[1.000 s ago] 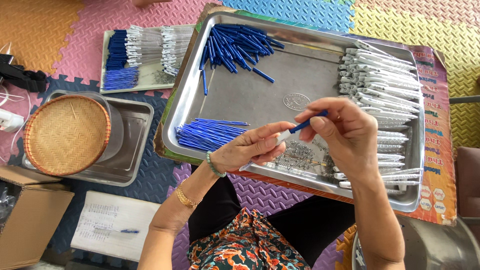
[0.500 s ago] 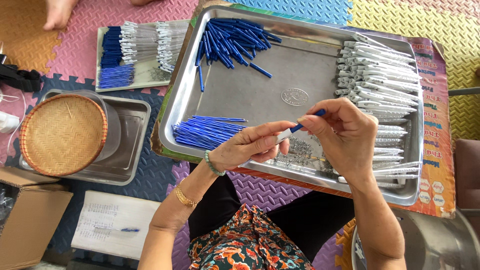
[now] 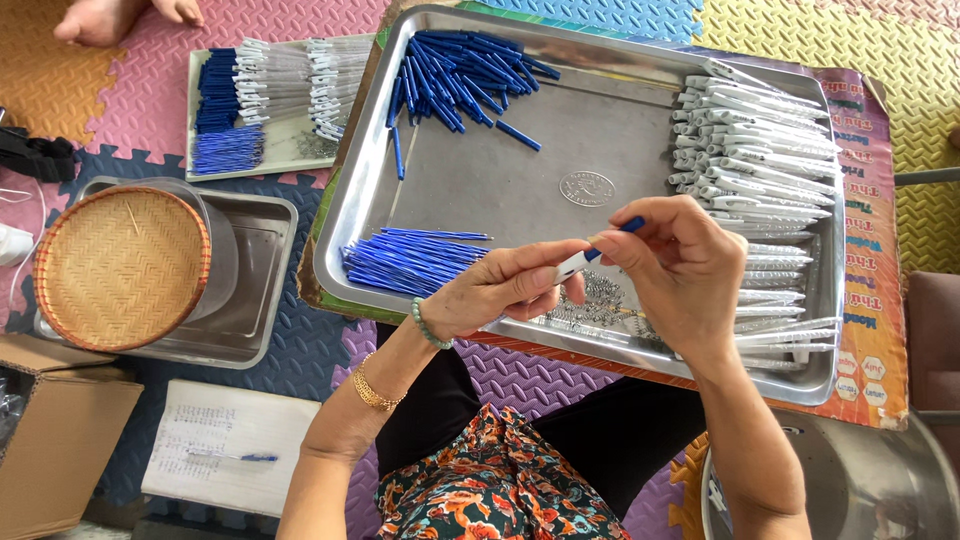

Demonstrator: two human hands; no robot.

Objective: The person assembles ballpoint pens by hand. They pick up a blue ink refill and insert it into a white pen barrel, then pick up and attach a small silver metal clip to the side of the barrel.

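My left hand (image 3: 505, 290) and my right hand (image 3: 680, 270) meet over a large steel tray (image 3: 600, 130), both pinching one pen part (image 3: 590, 255), white with a blue end. The left fingers grip its white section and the right fingers grip the blue tip. In the tray lie blue pen caps (image 3: 460, 70) at the far left, thin blue refills (image 3: 410, 262) at the near left, white pen barrels (image 3: 760, 150) along the right, and small metal springs (image 3: 600, 300) under my hands.
A smaller tray (image 3: 290, 160) with more pen parts lies at the upper left. A woven basket lid (image 3: 120, 265) rests on a steel tub (image 3: 255, 290). A cardboard box (image 3: 50, 430), a notebook with pen (image 3: 220, 455) and another person's foot (image 3: 110, 18) are nearby.
My hands stay joined on the pen part and have barely shifted over the tray. The view has drifted slightly, bringing the foot at the top left into sight.
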